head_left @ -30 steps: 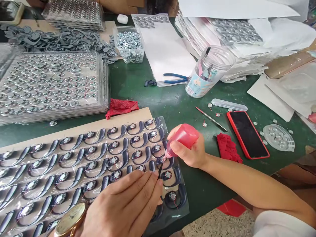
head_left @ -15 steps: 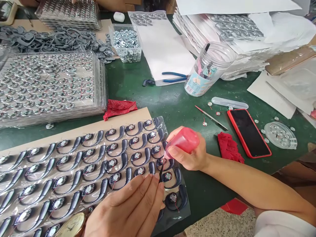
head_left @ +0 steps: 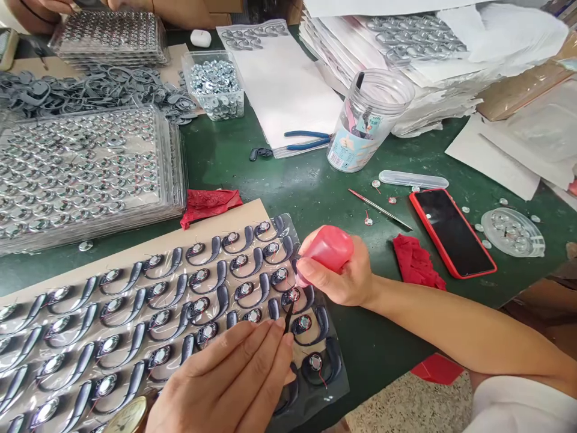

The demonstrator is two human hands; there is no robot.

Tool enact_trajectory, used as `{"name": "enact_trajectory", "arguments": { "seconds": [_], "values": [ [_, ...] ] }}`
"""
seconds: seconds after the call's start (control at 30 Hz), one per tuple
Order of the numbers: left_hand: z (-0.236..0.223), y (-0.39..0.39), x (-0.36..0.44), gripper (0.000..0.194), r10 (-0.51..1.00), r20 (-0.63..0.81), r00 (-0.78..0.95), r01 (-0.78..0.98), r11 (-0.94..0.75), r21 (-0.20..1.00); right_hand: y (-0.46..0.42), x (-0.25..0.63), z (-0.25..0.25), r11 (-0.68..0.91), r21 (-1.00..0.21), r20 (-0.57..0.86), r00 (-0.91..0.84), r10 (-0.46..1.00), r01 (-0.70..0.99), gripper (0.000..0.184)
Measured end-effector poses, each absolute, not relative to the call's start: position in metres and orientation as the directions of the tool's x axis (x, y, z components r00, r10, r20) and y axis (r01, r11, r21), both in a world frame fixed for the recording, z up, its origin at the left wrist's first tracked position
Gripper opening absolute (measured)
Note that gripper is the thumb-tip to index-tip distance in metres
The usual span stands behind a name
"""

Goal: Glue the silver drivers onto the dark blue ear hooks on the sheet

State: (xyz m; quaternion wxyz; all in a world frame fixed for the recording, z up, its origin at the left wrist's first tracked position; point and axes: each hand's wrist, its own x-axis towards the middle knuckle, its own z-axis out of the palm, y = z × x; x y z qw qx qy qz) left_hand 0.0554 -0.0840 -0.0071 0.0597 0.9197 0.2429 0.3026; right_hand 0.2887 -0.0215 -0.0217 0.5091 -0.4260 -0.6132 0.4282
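Note:
In my right hand [head_left: 349,279] is a red squeeze bottle [head_left: 332,245], tilted so its pale nozzle end points down and left. Just below that end lies a small round speaker [head_left: 291,296] with red wires, set in a dark ear-hook shell. My left hand [head_left: 229,373] is closed on black tweezers [head_left: 289,317]; only their pointed tip shows past my fingers, at the lower edge of this speaker. Rows of similar ear-hook shells with speakers fill a plastic-covered sheet [head_left: 336,385] under my hands. Part of these rows is hidden by my left hand.
Stacked trays of round parts [head_left: 81,174] stand left, near a clear tub of metal discs [head_left: 216,90]. Beyond are blue-handled pliers [head_left: 309,141] and a clear jar [head_left: 360,126]. A phone [head_left: 453,231] and red cloth [head_left: 417,264] lie right. Another person's hands [head_left: 121,5] show at top left.
The view has shifted slightly. The squeeze bottle has lifted a little away from the speaker, while the tweezers' tip stays beside it. More of the other person's hands shows at the top left.

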Motion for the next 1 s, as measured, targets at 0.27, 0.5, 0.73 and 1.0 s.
{"name": "enact_trajectory", "arguments": {
  "seconds": [0.27,0.5,0.73,1.0],
  "values": [
    [-0.001,-0.081,0.056,0.03,0.511,0.536,0.672,0.416,-0.86,0.297,-0.02,0.288,-0.016,0.279,-0.953,0.268,-0.096,0.959,0.122,0.029],
    [0.001,-0.078,0.057,0.029,0.535,0.51,0.674,0.409,-0.845,0.344,-0.019,0.29,-0.011,0.276,-0.935,0.257,-0.111,0.96,0.221,0.032],
    [0.008,-0.074,0.055,0.029,0.52,0.486,0.702,0.402,-0.853,0.333,-0.02,0.29,-0.01,0.287,-0.929,0.267,-0.115,0.957,0.235,0.033],
    [0.014,-0.068,0.057,0.026,0.521,0.476,0.708,0.392,-0.851,0.349,-0.02,0.292,-0.013,0.316,-0.922,0.304,-0.088,0.949,0.223,0.03]
  ]
}}
